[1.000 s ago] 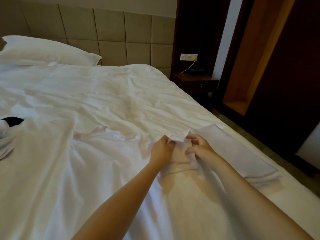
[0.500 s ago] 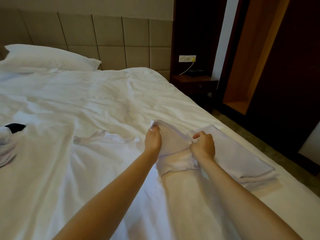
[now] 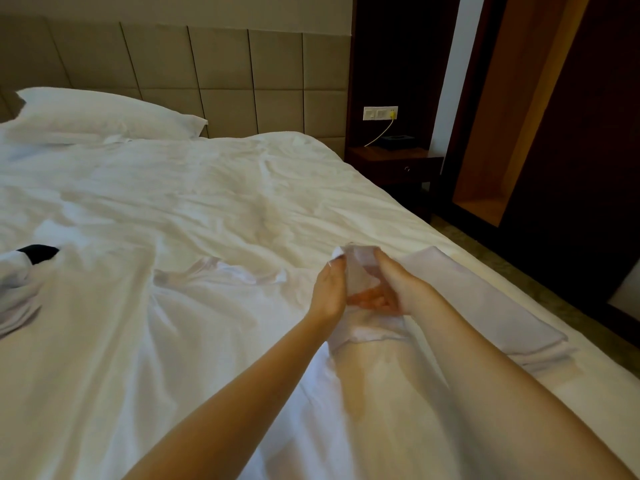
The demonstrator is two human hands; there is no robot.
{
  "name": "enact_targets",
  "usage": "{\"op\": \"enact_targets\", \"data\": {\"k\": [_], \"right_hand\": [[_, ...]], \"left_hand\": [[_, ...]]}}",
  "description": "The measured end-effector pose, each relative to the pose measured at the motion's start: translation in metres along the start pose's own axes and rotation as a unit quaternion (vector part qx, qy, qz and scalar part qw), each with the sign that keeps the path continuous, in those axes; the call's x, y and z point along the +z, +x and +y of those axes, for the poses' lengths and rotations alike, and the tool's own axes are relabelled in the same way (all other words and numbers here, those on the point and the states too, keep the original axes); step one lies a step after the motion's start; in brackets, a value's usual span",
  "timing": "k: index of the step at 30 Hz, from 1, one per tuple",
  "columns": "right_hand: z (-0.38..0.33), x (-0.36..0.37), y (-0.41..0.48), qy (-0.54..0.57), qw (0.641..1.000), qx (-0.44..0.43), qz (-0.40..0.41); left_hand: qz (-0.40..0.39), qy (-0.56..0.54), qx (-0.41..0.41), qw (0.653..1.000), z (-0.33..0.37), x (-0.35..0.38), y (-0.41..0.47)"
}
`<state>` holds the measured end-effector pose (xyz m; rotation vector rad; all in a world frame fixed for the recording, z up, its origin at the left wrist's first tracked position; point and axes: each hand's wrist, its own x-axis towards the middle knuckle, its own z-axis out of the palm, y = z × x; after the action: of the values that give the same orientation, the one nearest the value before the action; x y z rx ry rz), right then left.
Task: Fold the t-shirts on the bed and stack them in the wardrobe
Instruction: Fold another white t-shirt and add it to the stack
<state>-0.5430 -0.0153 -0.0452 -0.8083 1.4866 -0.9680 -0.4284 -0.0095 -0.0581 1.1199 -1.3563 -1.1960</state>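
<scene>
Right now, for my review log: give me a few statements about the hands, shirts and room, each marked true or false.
1. The left hand and right hand both grip the white t-shirt. True.
2. A folded t-shirt lies on the bed, right of the hands. True.
3. The pillow lies beside the folded t-shirt. False: the pillow lies far off, at the headboard.
4. Nothing is plugged into the wall socket. False: a cable hangs from the wall socket toward the nightstand.
</scene>
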Motion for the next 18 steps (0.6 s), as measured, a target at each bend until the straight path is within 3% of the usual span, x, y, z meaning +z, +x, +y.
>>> {"op": "enact_targets", "data": {"k": [4,7,8,11,13,15,17,18], "right_hand": [[-0.024,-0.001,0.007,0.078,0.995,0.034,-0.049],[-0.027,0.002,0.007,0.109,0.994,-0.001,0.013],[-0.025,0.002,0.009,0.093,0.994,-0.011,0.054],[-0.011,-0.008,0.019,-0.094,0.977,0.002,0.191],[-0.002,-0.017,0.022,-0.139,0.965,0.002,0.222],[0.005,-0.019,0.026,-0.148,0.966,-0.034,0.21],[0.009,-0.016,0.027,-0.195,0.957,-0.072,0.202],[0.011,-0.013,0.028,-0.213,0.95,-0.089,0.212]], "left_hand": [[-0.115,0.018,0.08,0.99,-0.015,0.009,-0.011],[-0.16,0.147,0.111,0.97,-0.026,0.016,-0.01],[-0.184,0.201,0.123,0.954,-0.03,0.017,-0.01],[-0.268,0.28,0.107,0.916,-0.04,0.013,-0.014],[-0.249,0.239,0.097,0.934,-0.04,0.004,-0.016],[-0.158,0.222,0.118,0.955,-0.035,-0.006,-0.01],[-0.075,0.3,0.128,0.942,-0.036,-0.02,0.007],[-0.056,0.372,0.114,0.92,-0.042,-0.029,0.015]]}}
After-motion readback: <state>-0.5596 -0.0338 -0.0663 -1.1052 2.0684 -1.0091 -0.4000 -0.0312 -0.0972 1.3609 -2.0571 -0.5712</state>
